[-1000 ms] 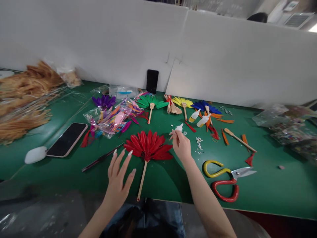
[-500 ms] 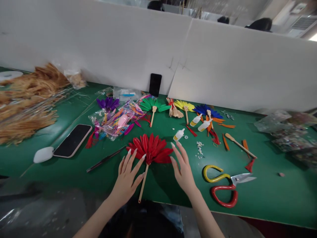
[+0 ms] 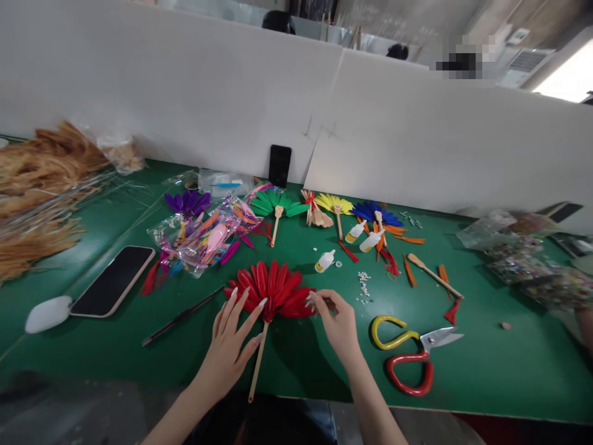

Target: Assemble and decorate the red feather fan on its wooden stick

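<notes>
While our left hand (image 3: 228, 343) spread empty over the red fan (image 3: 272, 287), our right hand (image 3: 340, 324) pinched its edge, green table (image 3: 491, 371) below, white wall (image 3: 417, 136) behind.

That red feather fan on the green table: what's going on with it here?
Someone has the red feather fan with a slim wooden handle in front of them on a smooth green table. The left hand is spread over its left side, while the right hand pinches at its right edge between thumb and fingers. Just beyond is a small white bottle with a yellow label; off to the right lie metal scissors with one yellow and one red handle.
</notes>
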The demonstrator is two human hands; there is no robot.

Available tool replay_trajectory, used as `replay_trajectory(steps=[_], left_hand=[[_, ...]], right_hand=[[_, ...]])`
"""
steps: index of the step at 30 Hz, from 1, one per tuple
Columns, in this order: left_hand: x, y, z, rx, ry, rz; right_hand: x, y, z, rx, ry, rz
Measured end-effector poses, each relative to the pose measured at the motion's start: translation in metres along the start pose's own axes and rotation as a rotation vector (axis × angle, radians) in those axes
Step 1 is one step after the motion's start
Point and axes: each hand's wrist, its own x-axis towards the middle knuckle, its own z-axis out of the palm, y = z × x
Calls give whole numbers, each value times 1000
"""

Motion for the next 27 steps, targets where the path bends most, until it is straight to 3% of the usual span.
replay_trajectory(steps=[5, 12, 19, 27], left_hand=[[2, 1, 3, -9, -20, 1], [6, 2, 9, -4, 38, 28], [5, 1, 12, -4, 49, 39], [6, -1, 15, -26, 61, 23]], right_hand=[[9, -2, -3, 15, -16, 10], [27, 8, -6, -73, -61, -6], [50, 28, 14, -286, -52, -262], [63, 45, 34, -420, -24, -259]])
